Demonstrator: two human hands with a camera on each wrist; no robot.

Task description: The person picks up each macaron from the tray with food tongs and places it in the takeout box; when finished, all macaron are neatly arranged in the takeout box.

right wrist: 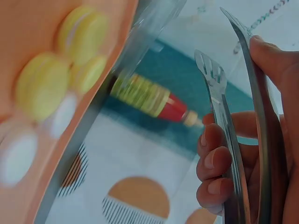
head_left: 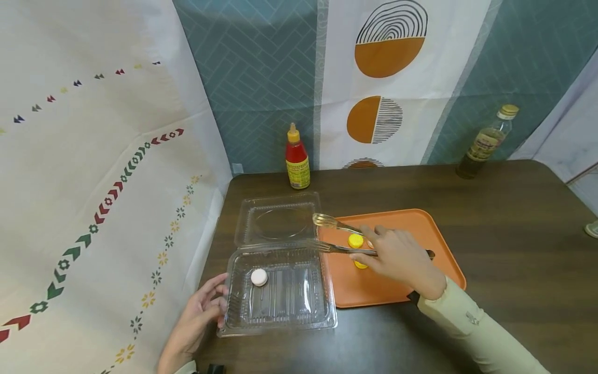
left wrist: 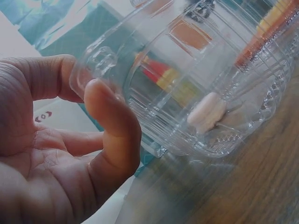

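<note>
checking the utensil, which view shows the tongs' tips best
The right wrist view: the tongs' tips appear large, separate and unobstructed. The head view shows them smaller, near the clear container; in the left wrist view I see none.

The table point(head_left: 518, 234) was dark brown with a wood grain. On it lay an open clear plastic container point(head_left: 285, 311) and, just to its right, an orange tray point(head_left: 374, 291); near the back edge stood a red squeeze bottle point(head_left: 297, 162) and, farther right, a glass bottle point(head_left: 484, 144).
</note>
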